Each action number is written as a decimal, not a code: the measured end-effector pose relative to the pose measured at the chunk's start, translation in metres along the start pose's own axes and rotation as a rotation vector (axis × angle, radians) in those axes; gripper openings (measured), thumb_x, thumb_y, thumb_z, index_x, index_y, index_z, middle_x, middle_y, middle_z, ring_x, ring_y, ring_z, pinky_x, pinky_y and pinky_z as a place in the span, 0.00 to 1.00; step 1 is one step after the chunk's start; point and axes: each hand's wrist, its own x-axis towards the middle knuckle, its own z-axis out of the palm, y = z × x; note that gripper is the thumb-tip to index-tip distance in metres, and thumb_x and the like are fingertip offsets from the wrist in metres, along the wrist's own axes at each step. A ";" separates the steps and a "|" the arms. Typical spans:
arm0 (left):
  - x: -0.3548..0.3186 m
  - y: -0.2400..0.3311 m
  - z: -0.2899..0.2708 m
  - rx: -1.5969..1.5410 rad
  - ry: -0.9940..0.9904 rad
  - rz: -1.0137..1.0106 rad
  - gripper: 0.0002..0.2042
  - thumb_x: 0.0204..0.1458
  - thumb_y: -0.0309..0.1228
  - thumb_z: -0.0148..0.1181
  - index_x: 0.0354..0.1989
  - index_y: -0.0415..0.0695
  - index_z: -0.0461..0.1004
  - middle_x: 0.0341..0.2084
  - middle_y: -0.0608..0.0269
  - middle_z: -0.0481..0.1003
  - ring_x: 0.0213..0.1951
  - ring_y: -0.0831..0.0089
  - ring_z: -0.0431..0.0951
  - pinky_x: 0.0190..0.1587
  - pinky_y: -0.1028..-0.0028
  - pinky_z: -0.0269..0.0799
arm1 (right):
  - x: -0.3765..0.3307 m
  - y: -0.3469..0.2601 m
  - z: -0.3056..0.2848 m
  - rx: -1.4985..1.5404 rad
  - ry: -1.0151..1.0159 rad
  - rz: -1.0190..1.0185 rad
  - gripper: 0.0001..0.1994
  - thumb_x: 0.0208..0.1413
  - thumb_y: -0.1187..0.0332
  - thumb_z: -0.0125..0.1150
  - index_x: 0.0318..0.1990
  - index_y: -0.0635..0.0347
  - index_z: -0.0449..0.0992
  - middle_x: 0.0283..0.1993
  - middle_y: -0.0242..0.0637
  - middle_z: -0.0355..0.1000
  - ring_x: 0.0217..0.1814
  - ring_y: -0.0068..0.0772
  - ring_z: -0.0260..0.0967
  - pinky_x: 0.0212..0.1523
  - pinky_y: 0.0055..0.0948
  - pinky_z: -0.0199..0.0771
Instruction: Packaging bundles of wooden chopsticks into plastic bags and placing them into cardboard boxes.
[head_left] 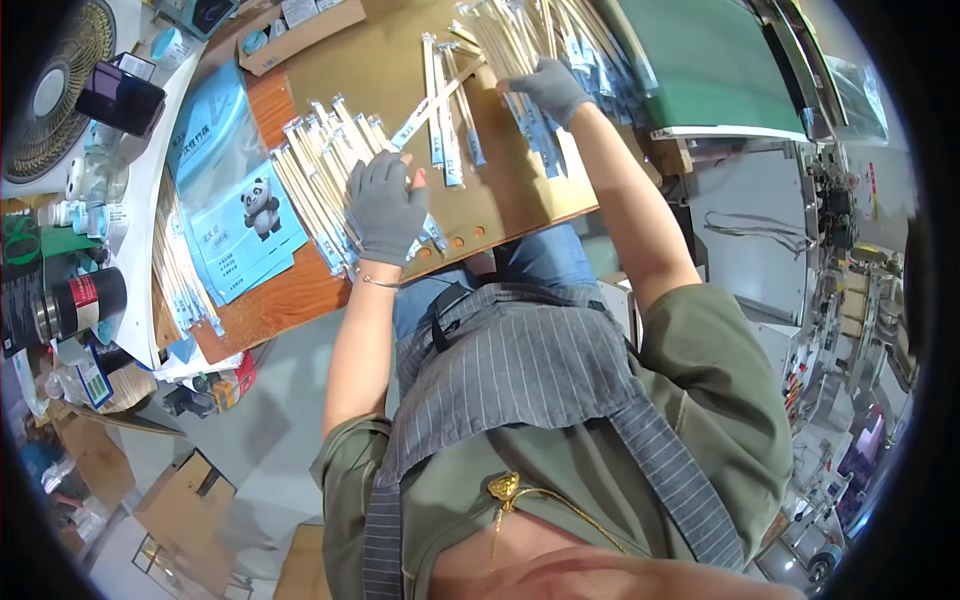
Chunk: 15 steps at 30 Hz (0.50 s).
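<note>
Both my hands wear grey gloves that leave some fingertips bare. My left hand (388,205) lies over the right side of a pile of paper-wrapped chopsticks (312,185), its fingers extended across them and the thumb apart. Farther right, my right hand (550,90) is closed over wrapped chopsticks (535,130) at the edge of a larger heap; its fingertips are partly hidden, and the sticks there are blurred. Between my hands lie a few separate wrapped chopsticks (447,130), one slanting across the others.
Blue-and-clear panda-printed bags (240,225) lie at the left, beside more wrapped chopsticks (180,255). A cardboard tray (300,35) stands at the back. A green surface (715,70) borders the right. At far left are a fan (60,90), a phone (120,97) and a dark flask (80,303).
</note>
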 end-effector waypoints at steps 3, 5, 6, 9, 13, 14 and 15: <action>0.018 0.003 -0.002 -0.087 0.050 -0.003 0.11 0.44 0.31 0.59 0.37 0.44 0.73 0.34 0.60 0.73 0.40 0.61 0.71 0.49 0.63 0.62 | -0.008 -0.005 -0.006 0.254 -0.042 0.102 0.17 0.40 0.66 0.66 0.34 0.72 0.74 0.28 0.43 0.76 0.29 0.32 0.74 0.34 0.27 0.72; 0.034 0.010 0.000 -0.073 0.093 0.063 0.11 0.46 0.30 0.60 0.38 0.43 0.74 0.36 0.59 0.74 0.39 0.60 0.72 0.44 0.65 0.66 | -0.015 -0.011 -0.004 0.159 0.054 0.072 0.15 0.40 0.66 0.67 0.30 0.71 0.74 0.27 0.44 0.76 0.27 0.31 0.73 0.30 0.27 0.71; 0.045 0.014 0.006 -0.082 0.089 0.087 0.12 0.45 0.31 0.60 0.39 0.44 0.74 0.39 0.58 0.73 0.42 0.60 0.72 0.47 0.64 0.66 | -0.010 -0.007 -0.004 0.161 0.062 0.067 0.15 0.40 0.66 0.67 0.30 0.71 0.74 0.27 0.44 0.76 0.27 0.31 0.73 0.30 0.27 0.71; 0.072 0.028 0.032 -0.169 0.004 0.272 0.14 0.43 0.33 0.61 0.40 0.45 0.73 0.42 0.58 0.73 0.46 0.60 0.70 0.50 0.61 0.63 | 0.009 0.027 0.003 0.403 0.014 0.058 0.16 0.39 0.65 0.68 0.30 0.71 0.74 0.28 0.44 0.75 0.27 0.31 0.72 0.29 0.27 0.70; 0.074 0.027 0.050 0.029 -0.131 0.433 0.15 0.44 0.38 0.58 0.40 0.46 0.74 0.41 0.61 0.72 0.50 0.64 0.68 0.57 0.59 0.56 | 0.001 0.001 0.008 0.125 -0.063 0.088 0.27 0.37 0.55 0.71 0.40 0.69 0.75 0.34 0.42 0.75 0.36 0.31 0.69 0.38 0.28 0.69; 0.068 0.024 0.049 0.056 -0.143 0.359 0.16 0.44 0.38 0.58 0.40 0.45 0.74 0.42 0.61 0.72 0.51 0.64 0.67 0.59 0.58 0.54 | 0.000 0.009 0.003 0.025 -0.083 -0.032 0.26 0.38 0.55 0.70 0.40 0.69 0.75 0.34 0.41 0.74 0.36 0.31 0.69 0.39 0.28 0.68; 0.061 0.017 0.045 0.093 -0.159 0.274 0.16 0.44 0.38 0.58 0.40 0.44 0.74 0.43 0.61 0.72 0.51 0.63 0.67 0.60 0.58 0.52 | -0.007 0.007 0.006 -0.072 -0.118 -0.155 0.26 0.39 0.55 0.70 0.40 0.68 0.76 0.34 0.41 0.74 0.37 0.32 0.69 0.39 0.28 0.68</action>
